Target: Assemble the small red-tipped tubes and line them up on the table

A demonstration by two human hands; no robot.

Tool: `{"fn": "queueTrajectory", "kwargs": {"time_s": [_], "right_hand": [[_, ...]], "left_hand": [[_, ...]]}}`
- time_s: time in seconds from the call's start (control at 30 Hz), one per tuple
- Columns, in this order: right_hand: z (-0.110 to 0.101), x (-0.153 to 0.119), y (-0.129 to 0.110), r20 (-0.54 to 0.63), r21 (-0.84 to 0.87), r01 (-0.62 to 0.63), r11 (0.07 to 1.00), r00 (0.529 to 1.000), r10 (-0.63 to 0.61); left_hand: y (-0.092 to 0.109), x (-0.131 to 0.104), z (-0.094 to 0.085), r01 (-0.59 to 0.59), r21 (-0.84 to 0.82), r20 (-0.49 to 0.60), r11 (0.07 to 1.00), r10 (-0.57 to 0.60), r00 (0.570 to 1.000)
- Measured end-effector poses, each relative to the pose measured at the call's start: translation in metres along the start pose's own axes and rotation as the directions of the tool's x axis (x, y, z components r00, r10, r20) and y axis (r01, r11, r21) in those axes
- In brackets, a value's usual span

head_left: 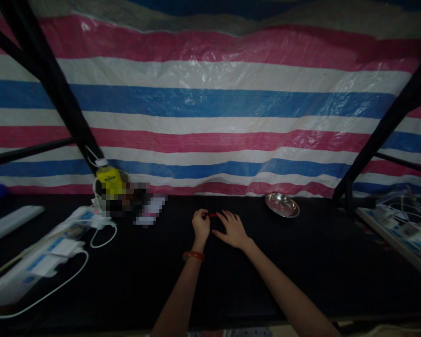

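Note:
My left hand [200, 225] is low over the middle of the black tabletop [228, 290], its fingers curled at the left end of a small dark object with a red part [213, 215]. What exactly that object is stays unclear in the dim light. A reddish bracelet [193, 255] circles my left wrist. From the other side my right hand [234, 230] reaches over the same object, fingers spread and thumb stretched toward the left hand. The fingertips seem to touch the red part. Beyond my right hand lies a shallow round metal dish [282, 206].
At left lie a white power strip [52, 257] with plugs and looping cables, a yellow-labelled bottle [110, 180] and a pixelated flat item [151, 209]. Another power strip [403, 234] lies at right. Black metal posts [56, 89] and a striped plastic sheet [224, 103] bound the back.

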State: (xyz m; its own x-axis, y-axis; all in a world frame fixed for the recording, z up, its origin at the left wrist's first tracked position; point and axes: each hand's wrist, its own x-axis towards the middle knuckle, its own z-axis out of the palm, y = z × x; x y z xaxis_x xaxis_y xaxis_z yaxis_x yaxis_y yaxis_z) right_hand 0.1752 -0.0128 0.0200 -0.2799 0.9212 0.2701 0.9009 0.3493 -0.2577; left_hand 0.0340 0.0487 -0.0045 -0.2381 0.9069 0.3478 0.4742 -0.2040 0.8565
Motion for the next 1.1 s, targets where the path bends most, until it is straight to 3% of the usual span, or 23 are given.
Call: {"fn": "queueTrajectory", "kwargs": {"time_s": [0.27, 0.4, 0.5, 0.57, 0.7, 0.8, 0.87, 0.97, 1.1], "right_hand": [[0.0, 0.01, 0.013, 0.012, 0.031, 0.02, 0.999, 1.0, -0.02], [-0.006, 0.009, 0.008, -0.178, 0.047, 0.063, 0.997, 0.983, -0.054], [-0.012, 0.003, -0.013, -0.398, 0.097, 0.138, 0.986, 0.913, -0.089], [-0.011, -0.004, -0.036, -0.451, 0.131, 0.259, 0.957, 0.875, -0.175], [0.01, -0.013, -0.088, -0.29, 0.158, 0.578, 0.801, 0.803, -0.522], [0.03, -0.005, -0.107, -0.184, 0.186, 0.75, 0.635, 0.661, -0.727], [0.039, 0.005, -0.108, -0.188, 0.185, 0.759, 0.624, 0.651, -0.736], [0.041, 0.02, -0.1, -0.284, 0.169, 0.707, 0.687, 0.703, -0.653], [0.034, 0.028, -0.092, -0.337, 0.19, 0.678, 0.71, 0.724, -0.602]], "left_hand": [[-0.004, 0.016, 0.003, -0.014, -0.024, 0.031, 1.0, 0.014, 0.999], [-0.008, 0.017, 0.004, -0.005, -0.055, 0.036, 0.998, 0.007, 0.999], [-0.009, 0.019, 0.005, 0.007, -0.092, 0.029, 0.996, -0.004, 1.0], [-0.009, 0.021, 0.006, 0.021, -0.117, 0.018, 0.993, -0.019, 1.0], [-0.01, 0.028, 0.009, 0.046, -0.124, -0.011, 0.991, -0.047, 0.999], [-0.01, 0.031, 0.009, 0.05, -0.092, -0.009, 0.994, -0.051, 0.999], [-0.01, 0.033, 0.009, 0.056, -0.063, 0.004, 0.996, -0.055, 0.998], [-0.008, 0.036, 0.009, 0.058, -0.023, 0.03, 0.998, -0.057, 0.998], [-0.005, 0.04, 0.008, 0.06, 0.008, 0.061, 0.998, -0.06, 0.996]]}}
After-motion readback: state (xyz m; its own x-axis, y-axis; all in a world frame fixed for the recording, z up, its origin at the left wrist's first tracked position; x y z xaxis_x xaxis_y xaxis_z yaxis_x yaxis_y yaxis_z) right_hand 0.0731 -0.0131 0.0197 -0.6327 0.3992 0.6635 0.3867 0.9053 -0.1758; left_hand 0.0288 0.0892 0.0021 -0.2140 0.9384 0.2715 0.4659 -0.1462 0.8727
